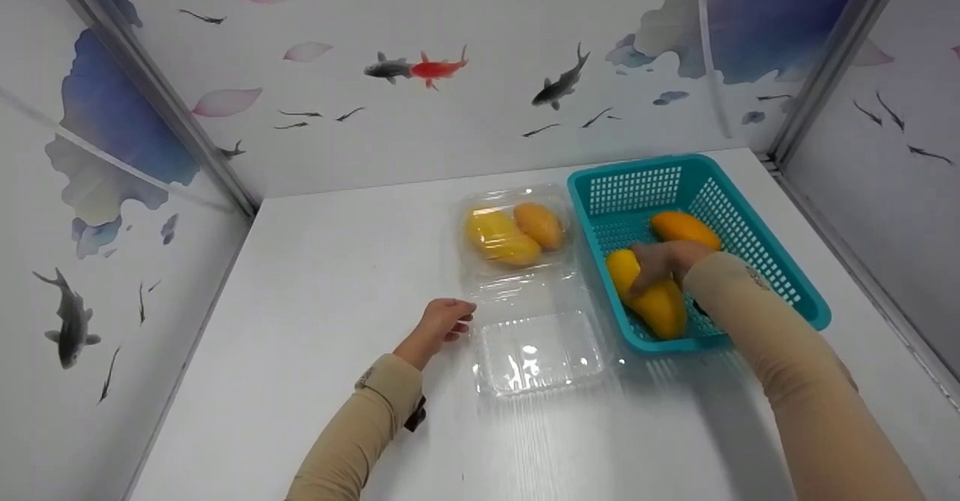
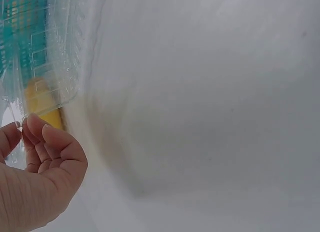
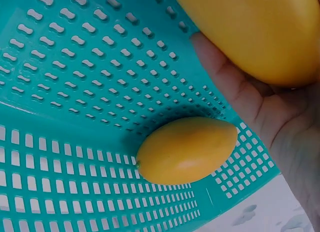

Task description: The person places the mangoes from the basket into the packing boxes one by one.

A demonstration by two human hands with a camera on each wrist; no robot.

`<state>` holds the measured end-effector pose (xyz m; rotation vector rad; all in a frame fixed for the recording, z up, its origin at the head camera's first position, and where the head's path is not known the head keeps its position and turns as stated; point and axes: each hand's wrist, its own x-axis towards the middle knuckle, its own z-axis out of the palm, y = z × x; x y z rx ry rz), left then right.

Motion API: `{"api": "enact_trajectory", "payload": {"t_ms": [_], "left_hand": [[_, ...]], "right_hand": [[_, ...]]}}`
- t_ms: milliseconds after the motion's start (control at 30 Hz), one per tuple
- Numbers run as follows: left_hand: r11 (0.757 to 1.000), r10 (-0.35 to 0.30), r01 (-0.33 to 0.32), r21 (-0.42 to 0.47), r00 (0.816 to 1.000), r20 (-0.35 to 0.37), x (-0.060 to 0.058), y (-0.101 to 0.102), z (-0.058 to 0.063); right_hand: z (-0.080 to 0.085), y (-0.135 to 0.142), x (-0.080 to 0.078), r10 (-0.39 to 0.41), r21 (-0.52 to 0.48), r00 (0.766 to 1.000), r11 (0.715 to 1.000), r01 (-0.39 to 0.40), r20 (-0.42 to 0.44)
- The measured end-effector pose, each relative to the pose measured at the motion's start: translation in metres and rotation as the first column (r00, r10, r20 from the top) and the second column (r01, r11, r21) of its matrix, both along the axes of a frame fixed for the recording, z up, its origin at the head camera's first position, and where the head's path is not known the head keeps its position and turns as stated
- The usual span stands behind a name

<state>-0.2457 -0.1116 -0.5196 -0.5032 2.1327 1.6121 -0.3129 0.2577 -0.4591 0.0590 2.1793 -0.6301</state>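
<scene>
My right hand reaches into the teal plastic basket and grips a yellow mango. The right wrist view shows the palm and fingers curled around this mango. An orange-yellow mango lies on the basket floor beyond. With thumb and fingertips, my left hand pinches the left edge of a clear plastic clamshell box. The box lies unfolded left of the basket. Its far half holds yellow mangoes and an orange one; its near half is bare.
Everything stands on a white table. A back wall painted with fish and petals rises behind it, with side walls at left and right. The basket stands at the table's right, close beside the box.
</scene>
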Motion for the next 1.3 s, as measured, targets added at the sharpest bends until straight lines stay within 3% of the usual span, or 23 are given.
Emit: {"api": "enact_trajectory", "payload": {"t_ms": [267,467,667,933,1300], "left_hand": [[1.0,0.012,-0.012,0.019,1.0,-0.009,0.001,-0.001,-0.002],[0.997,0.04,-0.04,0.063,0.999,-0.004,0.001,0.0,-0.001],[0.997,0.025,-0.026,0.073,1.0,0.017,0.003,-0.002,-0.001],[0.999,-0.025,0.023,0.047,0.999,0.026,0.004,-0.004,-0.001],[0.999,-0.026,0.026,0.039,1.0,0.013,0.006,-0.005,-0.002]], "right_hand": [[0.005,0.002,-0.004,0.09,0.046,0.995,0.995,-0.088,-0.04],[0.013,0.009,-0.01,0.215,0.066,0.968,0.976,-0.208,-0.129],[0.031,0.016,-0.012,0.222,0.032,0.956,0.975,-0.22,-0.193],[0.064,0.02,-0.015,0.213,-0.025,0.958,0.975,-0.222,-0.192],[0.103,0.016,-0.01,0.203,-0.087,0.929,0.967,-0.24,-0.309]]}}
